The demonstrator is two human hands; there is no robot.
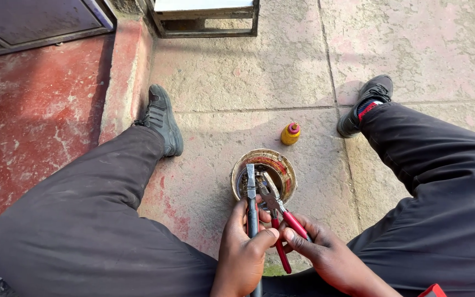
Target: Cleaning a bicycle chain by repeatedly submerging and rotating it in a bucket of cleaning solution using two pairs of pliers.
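My left hand (244,247) grips a long grey metal tool (251,192) that points away from me, its tip over a round rusty tin (264,159) on the ground. My right hand (325,253) holds pliers with red handles (281,217); their steel jaws lie beside the grey tool, just above the tin's near rim. Both hands are close together between my knees. The tin's inside looks dark and greasy; its contents are hard to make out.
A small yellow bottle with a red cap (290,133) stands on the concrete just beyond the tin. My legs in dark trousers and black shoes (162,118) flank the tin. A red step (45,110) lies left; a metal frame (204,22) stands at the top.
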